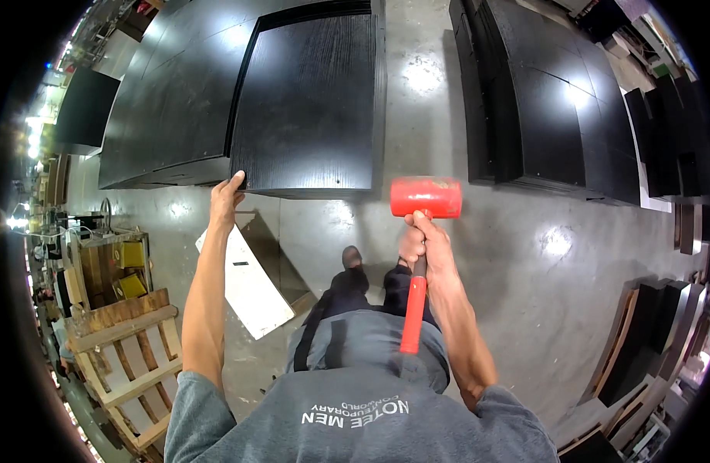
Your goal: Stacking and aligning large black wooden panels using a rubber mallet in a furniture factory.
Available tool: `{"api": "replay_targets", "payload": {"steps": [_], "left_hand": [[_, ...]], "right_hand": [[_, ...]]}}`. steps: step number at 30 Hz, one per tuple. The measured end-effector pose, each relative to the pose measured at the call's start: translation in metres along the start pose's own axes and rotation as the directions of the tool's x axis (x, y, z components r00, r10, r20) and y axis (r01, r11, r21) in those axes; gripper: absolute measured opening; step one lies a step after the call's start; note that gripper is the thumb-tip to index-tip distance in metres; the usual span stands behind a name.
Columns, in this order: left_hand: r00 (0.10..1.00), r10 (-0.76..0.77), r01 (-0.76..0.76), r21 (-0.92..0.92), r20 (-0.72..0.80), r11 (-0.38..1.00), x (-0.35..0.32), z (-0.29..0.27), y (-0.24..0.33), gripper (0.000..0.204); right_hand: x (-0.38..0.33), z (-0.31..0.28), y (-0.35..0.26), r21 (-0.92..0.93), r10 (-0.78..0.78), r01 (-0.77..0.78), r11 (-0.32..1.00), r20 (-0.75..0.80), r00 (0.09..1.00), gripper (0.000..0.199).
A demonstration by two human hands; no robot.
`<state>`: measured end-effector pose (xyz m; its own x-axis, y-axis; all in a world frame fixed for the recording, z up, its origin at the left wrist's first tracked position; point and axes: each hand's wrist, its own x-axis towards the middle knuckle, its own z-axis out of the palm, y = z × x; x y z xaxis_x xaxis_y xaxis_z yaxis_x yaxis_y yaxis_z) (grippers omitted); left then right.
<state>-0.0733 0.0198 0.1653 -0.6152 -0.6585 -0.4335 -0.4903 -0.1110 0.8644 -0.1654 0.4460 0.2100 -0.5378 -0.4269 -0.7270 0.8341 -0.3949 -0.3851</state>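
My right hand (427,245) is closed around the handle of a red mallet (426,198), just below its head. The mallet is upright in view, its red grip hanging down in front of my shirt and its head a little right of the black furniture. A black wood-grain panel (305,104) lies on top of a large black furniture piece ahead of me. At the panel's near left corner, my left hand (226,202) grips the edge with fingers pressed together. Part of that hand's grip is hidden by the corner.
A white board (256,289) lies on the concrete floor below my left arm. Wooden pallets (127,363) stand at the left. Another stack of black furniture (548,116) is ahead on the right, across an aisle. Black panels (640,339) lean at the far right.
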Motion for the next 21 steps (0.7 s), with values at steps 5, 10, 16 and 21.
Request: {"api": "replay_targets", "payload": {"steps": [5, 10, 16, 21], "left_hand": [[0.999, 0.004, -0.004, -0.014, 0.050, 1.000, -0.001, -0.004, 0.006, 0.056], [0.999, -0.004, 0.008, -0.076, 0.048, 0.997, 0.005, -0.010, -0.001, 0.055], [0.998, -0.012, 0.017, -0.077, 0.058, 0.997, 0.007, -0.013, -0.006, 0.053], [1.000, -0.012, 0.014, -0.121, 0.014, 0.993, 0.003, -0.016, -0.015, 0.055]], "right_hand": [[0.014, 0.012, 0.005, -0.055, 0.016, -0.013, 0.998, 0.048, 0.999, 0.024], [0.020, 0.006, 0.008, -0.072, 0.029, -0.023, 0.997, 0.082, 0.996, 0.023], [0.011, -0.008, 0.000, -0.026, 0.020, -0.019, 0.999, 0.027, 0.999, 0.020], [0.000, -0.040, 0.012, 0.116, 0.069, -0.072, 0.991, 0.030, 0.997, 0.018]]}}
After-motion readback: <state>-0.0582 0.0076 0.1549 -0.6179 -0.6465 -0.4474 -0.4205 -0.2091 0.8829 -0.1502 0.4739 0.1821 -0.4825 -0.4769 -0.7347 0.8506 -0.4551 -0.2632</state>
